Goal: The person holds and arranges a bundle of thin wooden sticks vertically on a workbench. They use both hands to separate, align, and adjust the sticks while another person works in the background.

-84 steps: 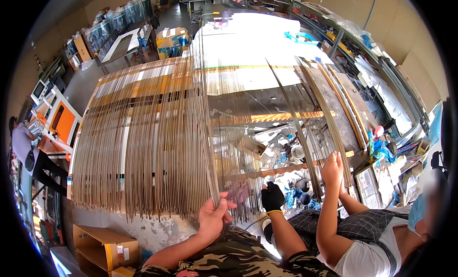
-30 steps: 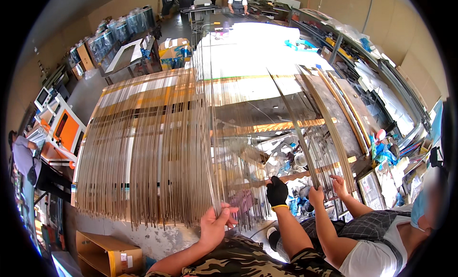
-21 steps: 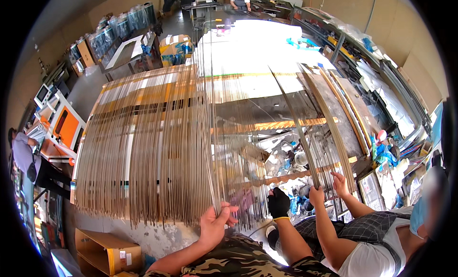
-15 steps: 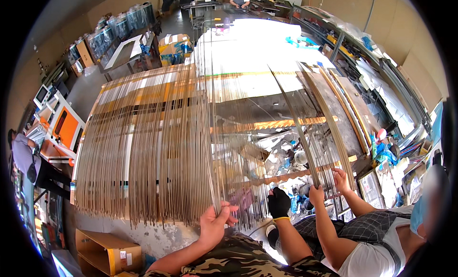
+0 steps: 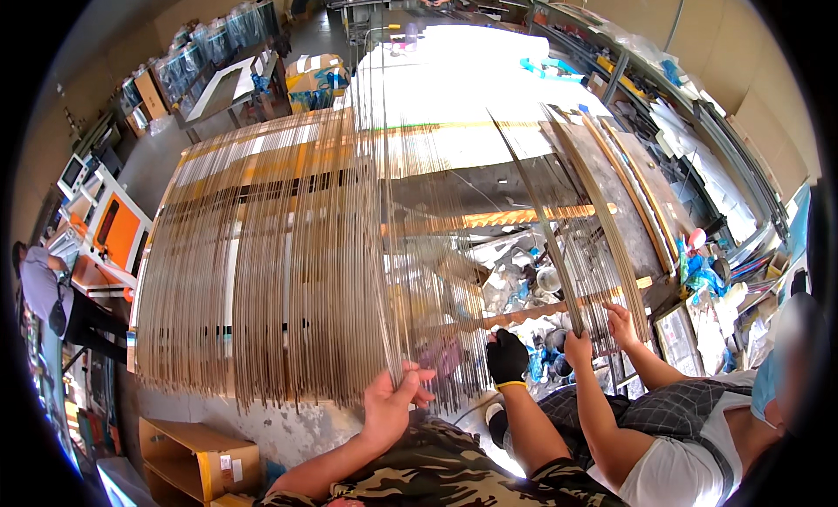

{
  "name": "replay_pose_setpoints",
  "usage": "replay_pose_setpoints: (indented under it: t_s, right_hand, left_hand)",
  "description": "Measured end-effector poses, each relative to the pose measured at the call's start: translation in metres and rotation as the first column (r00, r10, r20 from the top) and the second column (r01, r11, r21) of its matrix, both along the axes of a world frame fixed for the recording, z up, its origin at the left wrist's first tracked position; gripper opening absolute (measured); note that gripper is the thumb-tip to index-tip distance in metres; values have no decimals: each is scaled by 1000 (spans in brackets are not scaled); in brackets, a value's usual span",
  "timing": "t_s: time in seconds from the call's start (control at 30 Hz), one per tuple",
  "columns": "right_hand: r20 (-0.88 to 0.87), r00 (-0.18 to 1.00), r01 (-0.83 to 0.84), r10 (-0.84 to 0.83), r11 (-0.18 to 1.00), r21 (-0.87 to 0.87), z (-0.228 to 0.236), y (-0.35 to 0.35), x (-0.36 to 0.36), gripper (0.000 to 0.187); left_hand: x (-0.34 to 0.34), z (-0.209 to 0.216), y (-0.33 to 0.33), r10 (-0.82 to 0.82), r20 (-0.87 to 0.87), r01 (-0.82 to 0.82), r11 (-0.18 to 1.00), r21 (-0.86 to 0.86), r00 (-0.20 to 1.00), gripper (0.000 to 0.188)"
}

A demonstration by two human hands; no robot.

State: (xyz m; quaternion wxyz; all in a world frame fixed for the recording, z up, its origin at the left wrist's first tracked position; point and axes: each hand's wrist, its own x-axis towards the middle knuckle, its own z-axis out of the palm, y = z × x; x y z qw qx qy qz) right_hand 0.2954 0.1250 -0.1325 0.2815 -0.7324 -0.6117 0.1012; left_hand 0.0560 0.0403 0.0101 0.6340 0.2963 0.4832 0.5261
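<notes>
Several long thin metal rods lie side by side across a rack, fanning away from me. My bare left hand pinches the near end of one rod at the right edge of the dense bundle. My right hand, in a black glove, is curled around the near ends of sparser rods, just below a notched wooden bar. Exactly what it grips is partly hidden.
A co-worker in a checked shirt sits at my right, both hands on slanted rods. Cardboard boxes stand lower left. Another person stands far left by an orange machine. Shelving lines the right.
The co-worker's raised hand has come down to the rod ends beside their other hand. My two hands have stayed almost where they were.
</notes>
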Motion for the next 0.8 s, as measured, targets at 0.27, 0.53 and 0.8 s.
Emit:
replay_pose_setpoints:
  t_s: [0.27,0.53,0.8]
  right_hand:
    - [0,998,56,-57,984,-169,0,-3,1,24]
    - [10,999,36,-35,992,-121,-13,-4,2,23]
    - [29,999,21,-16,981,-194,-9,-4,-1,23]
  left_hand:
    - [-1,-6,0,-22,40,21,999,25,999,25]
    - [-2,-8,2,-26,50,25,999,25,998,24]
    - [-3,-8,4,-21,66,20,1000,20,998,22]
